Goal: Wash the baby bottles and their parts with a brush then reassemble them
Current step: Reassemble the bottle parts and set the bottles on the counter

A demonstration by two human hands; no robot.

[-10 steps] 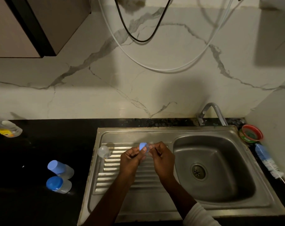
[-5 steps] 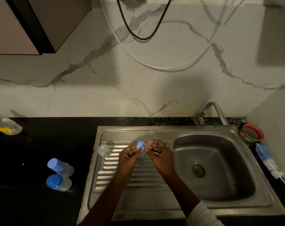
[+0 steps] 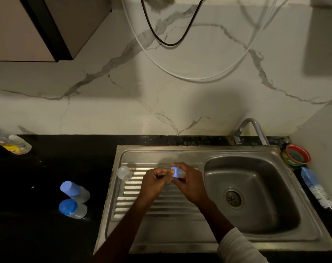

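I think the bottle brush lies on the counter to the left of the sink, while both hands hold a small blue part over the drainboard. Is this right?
Not quite. The head view shows the brush on the counter right of the sink, not left. The rest stands: the left hand and right hand hold the blue part over the drainboard.

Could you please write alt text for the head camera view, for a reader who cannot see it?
Over a steel sink's draining board, a person's right hand and left hand hold a small blue bottle part. Two blue-capped bottles lie on the dark counter at left; a bottle brush lies at right.
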